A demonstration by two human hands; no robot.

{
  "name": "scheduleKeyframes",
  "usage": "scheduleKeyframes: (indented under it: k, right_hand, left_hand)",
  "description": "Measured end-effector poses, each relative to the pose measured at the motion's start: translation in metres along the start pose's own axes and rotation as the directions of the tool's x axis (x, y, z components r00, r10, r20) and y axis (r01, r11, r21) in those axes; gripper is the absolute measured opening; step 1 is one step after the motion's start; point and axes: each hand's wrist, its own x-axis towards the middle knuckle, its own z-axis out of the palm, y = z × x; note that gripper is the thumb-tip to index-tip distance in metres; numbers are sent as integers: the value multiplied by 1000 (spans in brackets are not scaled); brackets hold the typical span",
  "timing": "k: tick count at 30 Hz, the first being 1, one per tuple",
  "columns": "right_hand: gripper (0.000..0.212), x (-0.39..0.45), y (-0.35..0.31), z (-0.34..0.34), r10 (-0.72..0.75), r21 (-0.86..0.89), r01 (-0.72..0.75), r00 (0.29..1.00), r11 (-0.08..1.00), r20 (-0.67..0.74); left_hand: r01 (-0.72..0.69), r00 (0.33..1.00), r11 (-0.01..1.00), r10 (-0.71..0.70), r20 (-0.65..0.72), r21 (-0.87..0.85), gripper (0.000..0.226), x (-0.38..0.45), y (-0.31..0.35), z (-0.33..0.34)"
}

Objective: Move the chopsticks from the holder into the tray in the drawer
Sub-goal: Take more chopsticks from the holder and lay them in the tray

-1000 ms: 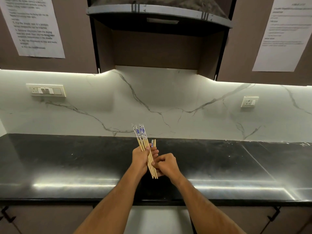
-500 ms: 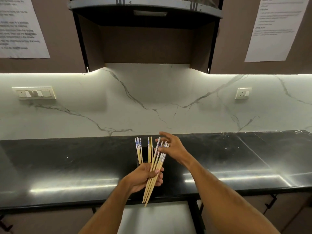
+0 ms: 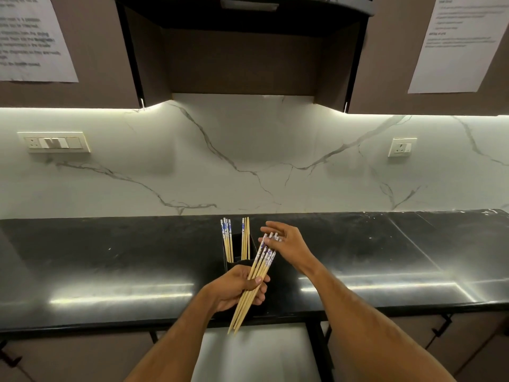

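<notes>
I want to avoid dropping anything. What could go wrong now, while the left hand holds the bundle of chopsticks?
1. The left hand grips the bundle of chopsticks near its middle, and the sticks fan out; one might slip free.
2. The right hand is open at the bundle's patterned ends; a push there could scatter the sticks.
3. More chopsticks stand in the black holder just behind; the tilted bundle could knock it.

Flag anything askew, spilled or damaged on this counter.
Nothing stands out. The left hand holds a slanted bundle of chopsticks, the open right hand is by their tops, and more stand upright in the black holder.
</notes>
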Motion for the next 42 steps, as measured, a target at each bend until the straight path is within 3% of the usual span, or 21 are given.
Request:
scheduleKeyframes:
  k: [13, 18, 22, 29, 36, 38, 42]
  right_hand:
    - [45, -7, 13, 3, -21, -215, 45, 994, 976, 111]
    - [41, -18, 22, 1, 3, -152, 13, 994, 988, 107]
    - [25, -28, 33, -4, 95, -102, -85, 991, 991, 95]
    - [13, -47, 56, -17, 245, 85, -247, 969, 965, 31]
    - [15, -73, 83, -17, 360, 151, -358, 933, 921, 16]
    - [21, -85, 90, -13, 363, 98, -364, 931, 926, 29]
    - [44, -107, 93, -1, 202, -316, -188, 979, 930, 14]
  left_hand:
    - [65, 998, 991, -63, -13, 119, 25, -3, -6, 1]
    - [83, 997, 987, -81, -17, 139, 21, -6, -13, 7]
    - [115, 993, 970, -111, -33, 214, 22, -7, -19, 14]
    - [161, 976, 960, -119, -185, 228, 21, -13, -36, 24]
    - [293, 946, 839, -185, -267, 457, 14, -19, -53, 34]
    - [310, 934, 796, -154, -322, 520, 14, -23, -63, 39]
    - [321, 930, 664, -87, -357, 676, 9, -35, -87, 45]
